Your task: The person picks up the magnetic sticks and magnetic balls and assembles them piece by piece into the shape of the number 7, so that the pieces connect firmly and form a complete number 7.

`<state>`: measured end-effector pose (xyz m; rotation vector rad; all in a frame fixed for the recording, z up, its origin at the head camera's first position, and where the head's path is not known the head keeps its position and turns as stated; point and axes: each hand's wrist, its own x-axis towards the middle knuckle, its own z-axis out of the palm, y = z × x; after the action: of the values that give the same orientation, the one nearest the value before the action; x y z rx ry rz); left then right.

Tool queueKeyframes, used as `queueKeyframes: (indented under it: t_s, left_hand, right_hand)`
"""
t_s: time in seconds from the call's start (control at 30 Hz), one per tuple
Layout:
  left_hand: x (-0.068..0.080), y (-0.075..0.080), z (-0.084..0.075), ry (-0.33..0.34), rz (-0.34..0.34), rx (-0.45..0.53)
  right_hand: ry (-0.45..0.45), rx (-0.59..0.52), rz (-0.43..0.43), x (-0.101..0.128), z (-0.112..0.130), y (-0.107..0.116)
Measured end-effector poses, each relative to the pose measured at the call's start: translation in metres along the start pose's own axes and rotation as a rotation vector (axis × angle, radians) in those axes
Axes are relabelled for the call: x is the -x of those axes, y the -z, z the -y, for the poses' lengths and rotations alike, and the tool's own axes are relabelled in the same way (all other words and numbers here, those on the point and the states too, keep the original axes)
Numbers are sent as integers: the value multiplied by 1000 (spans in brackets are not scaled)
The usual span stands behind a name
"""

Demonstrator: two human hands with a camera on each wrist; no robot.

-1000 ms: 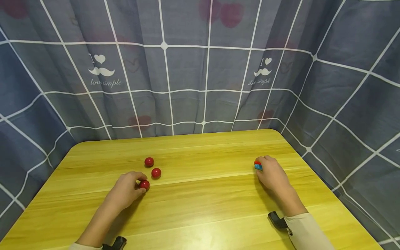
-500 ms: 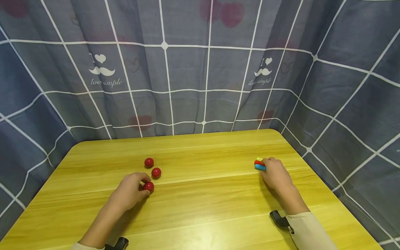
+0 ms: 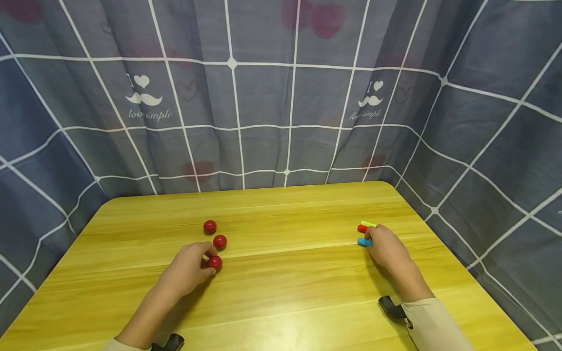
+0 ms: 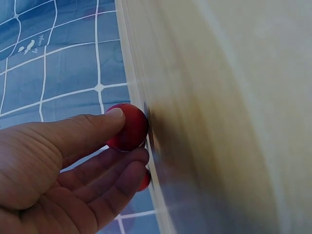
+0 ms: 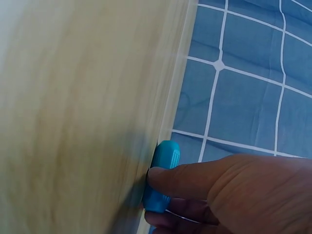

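Now left hand [image 3: 186, 270] pinching red ball [image 3: 214, 263], right hand [image 3: 386, 248] gripping blue piece [image 3: 362, 242]

The left hand [image 4: 53, 165] pinches a red ball [image 4: 129, 126] between thumb and fingers, pressed against the wooden table [image 4: 219, 107]. A second red ball [image 4: 145, 180] peeks out behind the fingers. Blue checked cloth [image 4: 63, 63] hangs beyond.

A yellow wooden table [image 3: 281, 302] stands before a blue-grey curtain [image 3: 263, 97] crossed by white grid lines.
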<state>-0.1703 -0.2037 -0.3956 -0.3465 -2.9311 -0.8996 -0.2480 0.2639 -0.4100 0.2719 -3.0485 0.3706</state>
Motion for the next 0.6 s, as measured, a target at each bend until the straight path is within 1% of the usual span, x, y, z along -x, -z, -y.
queueKeyframes:
  t_s: [0.1, 0.23, 0.43, 0.6]
  left_hand:
    - [0, -1, 0, 1, -1, -3]
    - [-1, -2, -1, 0, 2, 0]
    - [-2, -3, -2, 7, 3, 0]
    - [-2, -4, -3, 16, 9, -5]
  right_hand:
    - [6, -6, 8, 1, 2, 0]
    - [28, -13, -8, 1, 7, 0]
    - [74, -10, -31, 2, 19, 1]
    - [90, -13, -36, 2, 30, 0]
